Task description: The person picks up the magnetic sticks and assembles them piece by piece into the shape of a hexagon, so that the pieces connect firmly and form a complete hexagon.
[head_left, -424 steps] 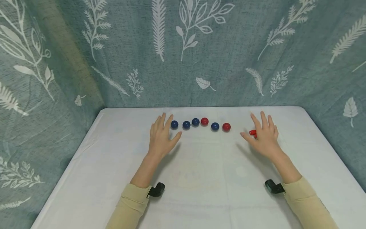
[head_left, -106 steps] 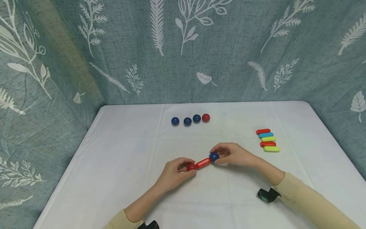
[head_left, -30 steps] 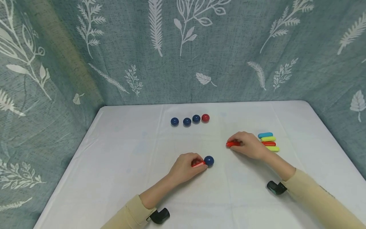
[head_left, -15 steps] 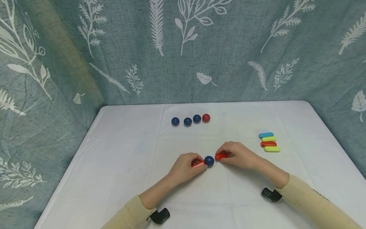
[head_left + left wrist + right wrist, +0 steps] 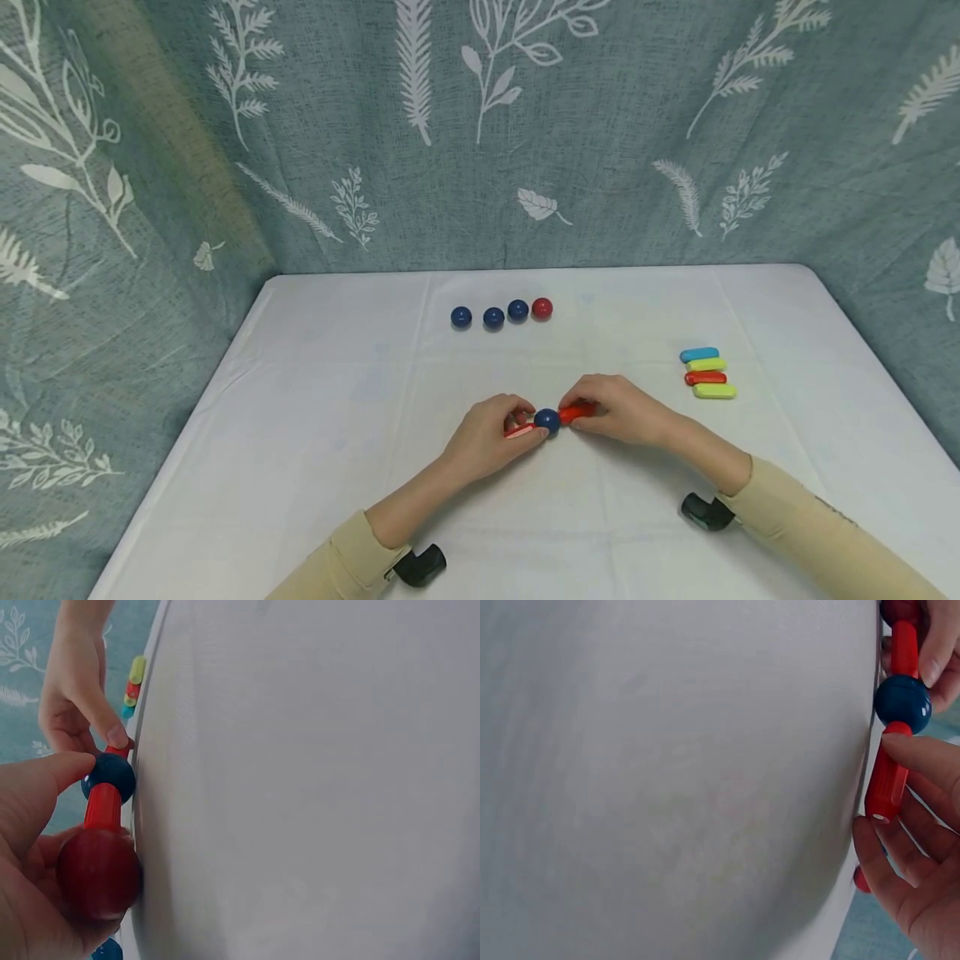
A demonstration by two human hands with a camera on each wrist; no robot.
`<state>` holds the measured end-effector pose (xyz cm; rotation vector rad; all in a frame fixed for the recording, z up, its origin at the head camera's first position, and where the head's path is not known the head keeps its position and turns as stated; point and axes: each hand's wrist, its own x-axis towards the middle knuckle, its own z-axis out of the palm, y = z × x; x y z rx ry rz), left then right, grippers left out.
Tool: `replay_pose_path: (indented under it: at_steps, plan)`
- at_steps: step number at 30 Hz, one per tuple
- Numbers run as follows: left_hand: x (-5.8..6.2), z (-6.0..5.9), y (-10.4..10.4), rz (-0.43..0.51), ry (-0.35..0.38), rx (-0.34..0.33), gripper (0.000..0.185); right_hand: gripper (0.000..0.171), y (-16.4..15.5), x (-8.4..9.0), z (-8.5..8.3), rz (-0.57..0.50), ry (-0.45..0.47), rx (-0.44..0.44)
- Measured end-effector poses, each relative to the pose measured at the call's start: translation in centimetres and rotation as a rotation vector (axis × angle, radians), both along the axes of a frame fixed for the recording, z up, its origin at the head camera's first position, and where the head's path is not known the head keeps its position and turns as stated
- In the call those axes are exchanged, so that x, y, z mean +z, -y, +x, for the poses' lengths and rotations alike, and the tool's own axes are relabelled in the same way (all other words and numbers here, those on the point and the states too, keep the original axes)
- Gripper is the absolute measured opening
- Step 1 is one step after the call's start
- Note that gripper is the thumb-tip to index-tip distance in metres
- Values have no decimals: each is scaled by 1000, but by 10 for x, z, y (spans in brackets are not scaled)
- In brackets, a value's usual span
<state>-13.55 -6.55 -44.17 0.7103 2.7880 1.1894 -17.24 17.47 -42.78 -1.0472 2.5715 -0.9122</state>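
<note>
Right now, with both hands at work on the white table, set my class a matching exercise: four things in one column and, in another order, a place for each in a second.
Things
1. red stick
2. blue ball
3. red ball
4. yellow-green stick

Places
A. right end of the far row of four balls
B. nearest in the pile of four sticks at the right
C. pinched in the right hand
D. between the two hands, against the left hand fingertips

Pairs: 1-C, 2-D, 3-A, 4-B

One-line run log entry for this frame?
left hand: holds red ball-rod-blue ball chain | right hand: presses red rod to blue ball | spare rods right
</note>
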Motion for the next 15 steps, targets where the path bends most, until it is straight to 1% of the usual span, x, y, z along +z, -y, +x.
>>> replay_pose_path:
  at_steps: [3, 6, 10, 15]
  plan:
    - [2, -1, -3, -34, -32, 5, 31, 22, 2, -1, 0, -24, 16, 9]
    - [5, -2, -6, -67, -36, 0, 32, 23, 4, -2, 0, -48, 29, 15]
    - [7, -3, -8, -87, -32, -19, 27, 22, 8, -2, 2, -86, 43, 22]
    - [7, -4, -8, -80, -24, -28, 18, 21, 12, -1, 3, -117, 50, 21]
